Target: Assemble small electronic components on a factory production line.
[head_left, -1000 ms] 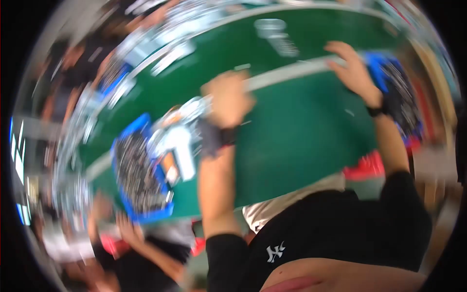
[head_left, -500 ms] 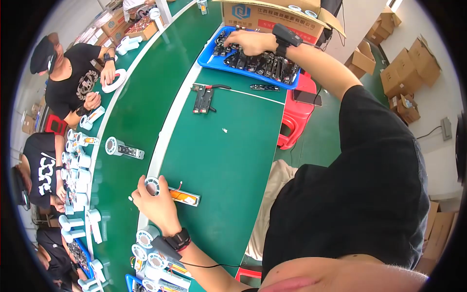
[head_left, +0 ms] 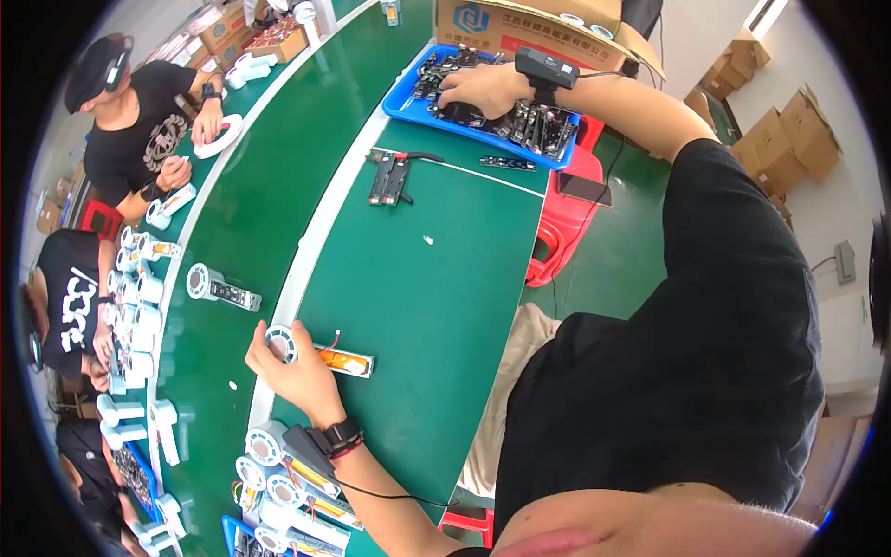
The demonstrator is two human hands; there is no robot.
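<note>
My left hand [head_left: 302,376] is closed around the round, slotted head of a light-blue fan-like housing [head_left: 281,344]. The housing lies on the green table, its open handle pointing right. An orange battery pack [head_left: 343,360] sits in that handle, with a thin red wire standing up. At the far end of the table, my right hand [head_left: 483,91] reaches into a blue tray [head_left: 483,139] heaped with narrow black circuit boards [head_left: 543,128]. Its fingers are bent down into the pile. The fingertips are partly hidden, so what they grip cannot be made out.
Pliers and a black fixture [head_left: 389,178] lie near the tray, beside a single board [head_left: 508,162]. Left of my hand stands a housing with a board [head_left: 223,286]. More housings [head_left: 278,464] crowd the near left. A cardboard box [head_left: 529,32] stands behind the tray; co-workers sit across.
My right hand has drawn slightly back and right within the tray, its fingers more curled into the boards. My left hand keeps its hold on the housing. The whole view has shifted a little.
</note>
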